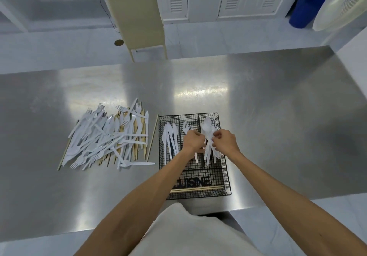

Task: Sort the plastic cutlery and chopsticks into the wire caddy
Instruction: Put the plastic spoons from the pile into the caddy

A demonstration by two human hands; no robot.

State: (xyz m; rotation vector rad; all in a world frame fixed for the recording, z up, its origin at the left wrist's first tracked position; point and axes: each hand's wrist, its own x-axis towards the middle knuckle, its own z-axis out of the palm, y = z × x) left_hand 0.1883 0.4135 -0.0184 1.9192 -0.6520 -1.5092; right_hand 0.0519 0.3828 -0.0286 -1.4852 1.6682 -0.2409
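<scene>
1. Two hands meet over the black wire caddy [224, 176]: our left hand [193, 141] and right hand [224, 141] both pinch a bundle of white plastic spoons [208, 136] above its right compartment.
2. We see white knives [169, 138] lying in the left compartment and forks [186, 127] in the middle one.
3. We find a few chopsticks [195, 188] lying crosswise in the near compartment.
4. We still have a mixed pile of cutlery and chopsticks [111, 136] on the steel table [278, 116], left of the caddy.
</scene>
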